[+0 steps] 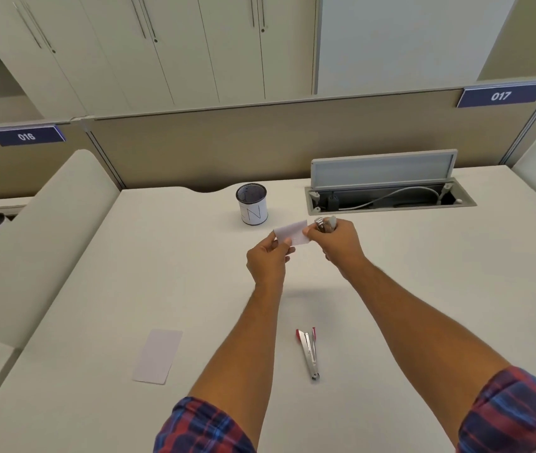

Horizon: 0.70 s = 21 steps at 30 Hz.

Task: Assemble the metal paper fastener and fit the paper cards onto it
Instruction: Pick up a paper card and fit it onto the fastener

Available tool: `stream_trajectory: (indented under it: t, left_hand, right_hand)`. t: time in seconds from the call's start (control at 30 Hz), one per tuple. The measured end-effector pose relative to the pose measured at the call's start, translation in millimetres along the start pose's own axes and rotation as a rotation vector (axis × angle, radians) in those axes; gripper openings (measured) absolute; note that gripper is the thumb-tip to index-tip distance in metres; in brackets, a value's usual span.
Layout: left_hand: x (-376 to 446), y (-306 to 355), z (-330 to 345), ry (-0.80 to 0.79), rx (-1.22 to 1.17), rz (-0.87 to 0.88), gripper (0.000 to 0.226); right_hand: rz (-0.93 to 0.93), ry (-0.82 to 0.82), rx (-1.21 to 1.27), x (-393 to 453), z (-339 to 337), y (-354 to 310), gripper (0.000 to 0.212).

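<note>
— Cabinets behind, pale tabletop [423,289] below: what lies at your left?

— A spare paper card [157,356] lies flat; your left hand [266,256] pinches another card [292,233] in the air.

— And rightward?

— Your right hand [336,241] grips the metal fastener [320,223] at that card's edge, fingers curled round it. A red-tipped metal piece [309,353] waits nearer you. You seem to be threading; next, line the card's hole up with the prong.
</note>
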<state>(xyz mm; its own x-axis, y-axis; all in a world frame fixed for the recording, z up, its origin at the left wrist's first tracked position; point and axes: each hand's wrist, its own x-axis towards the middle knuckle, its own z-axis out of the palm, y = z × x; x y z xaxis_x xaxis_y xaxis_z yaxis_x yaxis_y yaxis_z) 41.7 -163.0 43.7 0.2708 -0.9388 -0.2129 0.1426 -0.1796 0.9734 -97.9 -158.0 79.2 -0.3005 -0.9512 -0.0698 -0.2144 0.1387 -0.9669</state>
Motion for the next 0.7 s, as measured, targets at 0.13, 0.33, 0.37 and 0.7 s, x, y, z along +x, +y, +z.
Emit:
stream_trajectory:
  t: [0.13, 0.33, 0.37, 0.7]
  left_hand:
    - [34, 17, 2, 0.059, 0.229, 0.147, 0.038]
    - [78, 34, -7, 0.076, 0.606, 0.35, 0.04]
    - [85, 35, -9, 0.069, 0.654, 0.378, 0.042]
    - [145, 35, -25, -0.053, 1.069, 0.538, 0.047]
  right_hand:
    - [-0.049, 0.043, -0.092, 31, 26, -18, 0.012]
    - [-0.064, 0.092, -0.189, 77, 62, -30, 0.015]
    - [-0.058, 0.103, -0.193, 85, 68, -31, 0.012]
    - [-0.055, 0.166, -0.185, 145, 118, -44, 0.009]
